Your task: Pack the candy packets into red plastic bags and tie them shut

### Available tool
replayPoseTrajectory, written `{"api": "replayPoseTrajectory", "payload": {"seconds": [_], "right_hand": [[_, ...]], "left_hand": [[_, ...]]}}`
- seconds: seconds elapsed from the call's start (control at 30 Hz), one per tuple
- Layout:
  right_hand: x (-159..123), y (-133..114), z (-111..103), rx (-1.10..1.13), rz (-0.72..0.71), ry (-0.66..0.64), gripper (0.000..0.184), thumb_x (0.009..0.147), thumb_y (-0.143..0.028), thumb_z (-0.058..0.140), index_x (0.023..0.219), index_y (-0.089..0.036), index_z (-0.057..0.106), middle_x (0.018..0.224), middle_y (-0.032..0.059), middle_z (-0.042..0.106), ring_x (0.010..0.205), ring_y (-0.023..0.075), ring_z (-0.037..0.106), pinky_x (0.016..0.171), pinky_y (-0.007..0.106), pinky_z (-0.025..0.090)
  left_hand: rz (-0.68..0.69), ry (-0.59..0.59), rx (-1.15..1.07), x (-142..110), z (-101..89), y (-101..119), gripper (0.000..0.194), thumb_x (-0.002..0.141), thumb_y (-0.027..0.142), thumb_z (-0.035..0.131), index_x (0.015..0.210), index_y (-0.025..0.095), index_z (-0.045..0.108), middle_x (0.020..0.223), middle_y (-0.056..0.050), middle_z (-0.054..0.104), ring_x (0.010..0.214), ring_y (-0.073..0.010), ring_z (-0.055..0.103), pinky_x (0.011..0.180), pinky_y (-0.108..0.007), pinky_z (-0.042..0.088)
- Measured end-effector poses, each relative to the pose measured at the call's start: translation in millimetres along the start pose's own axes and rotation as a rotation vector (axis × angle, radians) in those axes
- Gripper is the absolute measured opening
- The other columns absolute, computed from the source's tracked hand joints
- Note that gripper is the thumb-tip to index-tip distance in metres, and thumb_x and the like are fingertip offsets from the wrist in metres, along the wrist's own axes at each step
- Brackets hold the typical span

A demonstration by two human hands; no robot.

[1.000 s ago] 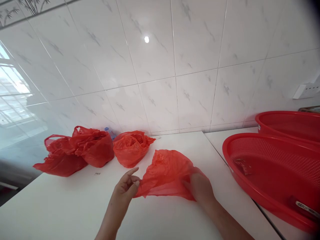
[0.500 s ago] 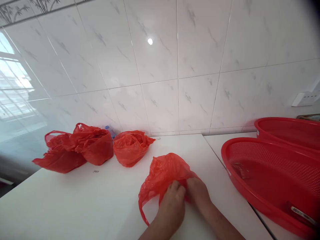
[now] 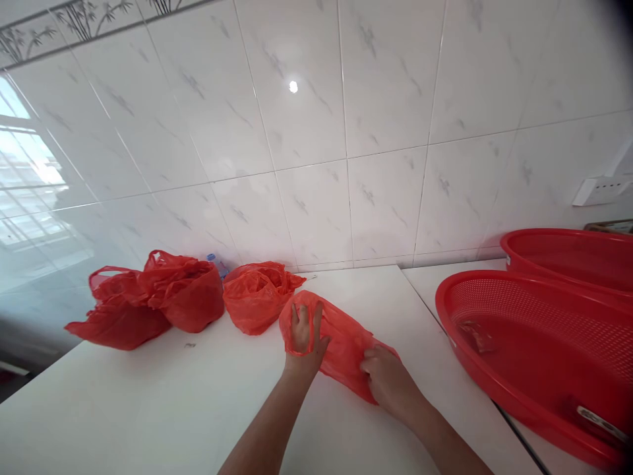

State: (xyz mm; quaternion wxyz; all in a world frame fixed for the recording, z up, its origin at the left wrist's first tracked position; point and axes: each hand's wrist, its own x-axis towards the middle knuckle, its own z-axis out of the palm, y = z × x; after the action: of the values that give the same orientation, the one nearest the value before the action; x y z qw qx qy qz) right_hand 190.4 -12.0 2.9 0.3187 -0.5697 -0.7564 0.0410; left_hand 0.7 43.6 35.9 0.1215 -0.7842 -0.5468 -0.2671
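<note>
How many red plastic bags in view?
4: two bags piled left, a third bag beside them, a fourth bag under left hand and right hand. More may hide.

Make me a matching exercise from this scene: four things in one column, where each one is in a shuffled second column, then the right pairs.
Things:
1. left hand
2. right hand
3. red perforated basket
4. small plastic bottle

Places:
A. Between bundled red bags, by the tiled wall
B. Spread on top of the red plastic bag
C. On the white counter at far right
D. On that bag's lower right end

Pairs: 1-B, 2-D, 3-C, 4-A
</note>
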Motion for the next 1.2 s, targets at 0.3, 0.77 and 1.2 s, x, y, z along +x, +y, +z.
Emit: {"api": "replayPoseTrajectory", "payload": {"seconds": [0.3, 0.77, 1.2], "right_hand": [[7.4, 26.7, -26.0, 0.06, 0.386, -0.136, 0.024, 0.088, -0.035, 0.037, 0.09, -0.02, 0.056, 0.072, 0.0034, 0.062, 0.061, 0.0163, 0.057, 0.048, 0.024, 0.031], [8.1, 39.4, -27.8, 0.181, 0.326, -0.212, 0.026, 0.067, -0.003, 0.038, 0.07, -0.02, 0.057, 0.08, 0.0003, 0.059, 0.062, 0.011, 0.054, 0.051, 0.021, 0.032], [3.3, -14.6, -15.7, 0.048, 0.063, 0.027, 0.019, 0.082, -0.014, 0.04, 0.08, -0.02, 0.058, 0.077, 0.0027, 0.061, 0.07, 0.0146, 0.054, 0.06, 0.025, 0.039]], "left_hand": [[-0.15, -0.357, -0.007, 1.3, -0.1, 19.6, 0.071, 0.058, 0.011, 0.061, 0.126, 0.025, 0.045, 0.12, -0.012, 0.05, 0.102, -0.0287, 0.05, 0.076, -0.034, 0.043], [-0.333, -0.421, -0.255, 0.4, 5.5, 17.4, 0.029, 0.084, 0.028, 0.041, 0.111, 0.024, 0.052, 0.097, -0.006, 0.064, 0.086, -0.02, 0.059, 0.063, -0.026, 0.037], [-0.295, -0.523, -0.139, -5.3, -8.6, 35.7, 0.022, 0.085, 0.03, 0.036, 0.077, 0.021, 0.054, 0.069, -0.003, 0.062, 0.061, -0.0167, 0.056, 0.051, -0.026, 0.029]]}}
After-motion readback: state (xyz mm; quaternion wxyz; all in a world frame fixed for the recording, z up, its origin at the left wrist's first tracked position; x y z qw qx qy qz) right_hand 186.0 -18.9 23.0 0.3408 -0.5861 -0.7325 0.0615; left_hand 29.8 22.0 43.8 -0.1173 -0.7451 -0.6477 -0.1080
